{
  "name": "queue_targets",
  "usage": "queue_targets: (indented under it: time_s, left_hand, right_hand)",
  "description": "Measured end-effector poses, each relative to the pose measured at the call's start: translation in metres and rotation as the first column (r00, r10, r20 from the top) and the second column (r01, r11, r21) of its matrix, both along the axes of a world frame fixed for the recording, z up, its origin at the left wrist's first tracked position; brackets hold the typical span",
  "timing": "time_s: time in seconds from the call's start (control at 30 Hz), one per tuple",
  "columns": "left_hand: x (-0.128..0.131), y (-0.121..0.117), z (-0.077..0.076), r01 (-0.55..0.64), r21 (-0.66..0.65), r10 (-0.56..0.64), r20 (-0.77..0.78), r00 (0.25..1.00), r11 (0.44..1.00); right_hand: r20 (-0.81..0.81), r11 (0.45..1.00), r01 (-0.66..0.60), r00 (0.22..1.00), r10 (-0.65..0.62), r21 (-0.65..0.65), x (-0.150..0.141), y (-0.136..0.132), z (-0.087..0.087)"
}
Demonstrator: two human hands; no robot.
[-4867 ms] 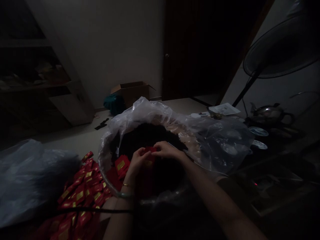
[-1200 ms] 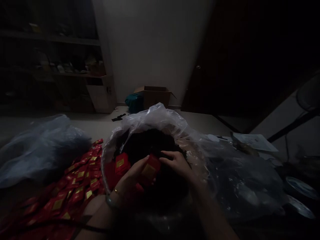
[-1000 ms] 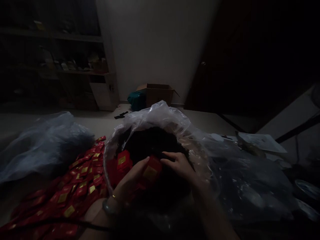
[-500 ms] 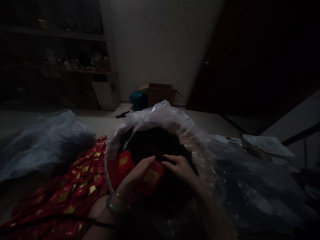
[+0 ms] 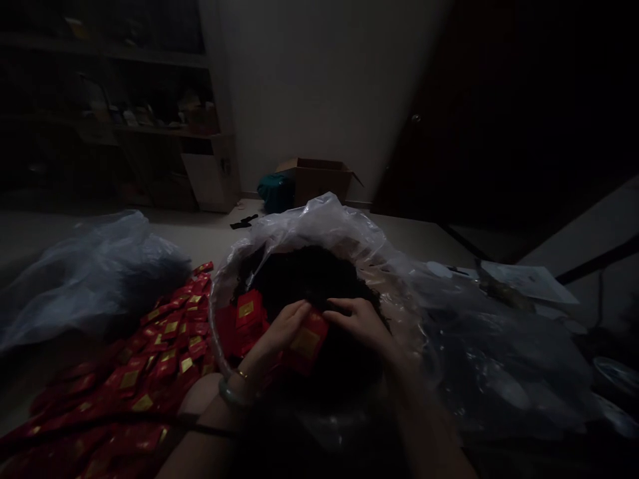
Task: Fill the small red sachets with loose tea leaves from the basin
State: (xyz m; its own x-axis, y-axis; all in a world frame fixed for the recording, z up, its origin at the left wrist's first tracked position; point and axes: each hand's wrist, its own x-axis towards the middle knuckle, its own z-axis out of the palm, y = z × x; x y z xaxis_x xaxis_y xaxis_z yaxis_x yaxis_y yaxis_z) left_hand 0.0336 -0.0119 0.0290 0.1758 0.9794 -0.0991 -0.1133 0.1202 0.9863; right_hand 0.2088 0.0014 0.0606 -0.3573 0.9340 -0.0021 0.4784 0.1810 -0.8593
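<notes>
My left hand (image 5: 282,330) is closed round a red packet (image 5: 306,338) with a gold label, which it holds tilted above the basin. At the packet's upper right edge is my right hand (image 5: 360,324), its thumb and fingers curled toward the opening; what lies between them is too dark to make out. Beneath both hands, dark loose shreds that look like tea leaves (image 5: 304,269) fill a round basin lined with clear plastic (image 5: 329,216). More red packets (image 5: 248,310) lie inside the basin's left side, beside my left hand.
A heap of red packets (image 5: 170,329) spreads at the left, by a big clear plastic bag (image 5: 94,273). Plastic sheeting (image 5: 499,359) covers the right side. A cardboard box (image 5: 322,179) and a teal bundle (image 5: 276,191) stand by the wall. A dark cord (image 5: 124,419) crosses the lower left.
Since the earliest frame the view has turned left and the left hand's packet has tipped, showing its gold label. Over the last second the hands stay close together at the packet, barely moving.
</notes>
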Motion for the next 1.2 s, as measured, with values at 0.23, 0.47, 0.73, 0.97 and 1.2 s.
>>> queue_targets:
  time_s: [0.23,0.47,0.73,0.97,1.2]
  left_hand:
    - [-0.001,0.005,-0.002,-0.024,-0.014,0.024,0.007,1.000,1.000]
    - [-0.002,0.005,0.003,-0.217,-0.106,0.224,0.062,0.973,0.970]
    - [0.010,0.004,-0.008,-0.259,-0.071,0.261,0.032,0.965,0.963]
    - [0.008,0.001,-0.005,-0.173,-0.022,0.173,-0.014,0.985,0.985]
    - [0.013,0.008,-0.018,-0.109,0.013,0.110,-0.160,0.981,0.994]
  right_hand:
    - [0.019,0.996,0.093,0.996,-0.093,-0.003,0.016,0.012,-0.008]
    - [0.571,0.977,0.213,0.800,-0.185,0.018,0.065,0.024,-0.022]
    - [0.051,0.985,0.151,0.986,-0.156,0.089,-0.007,0.007,-0.021]
    - [-0.115,0.987,0.156,0.980,-0.161,-0.048,-0.018,0.006,-0.024]
    - [-0.131,0.950,0.085,0.983,-0.129,-0.301,-0.001,0.005,-0.009]
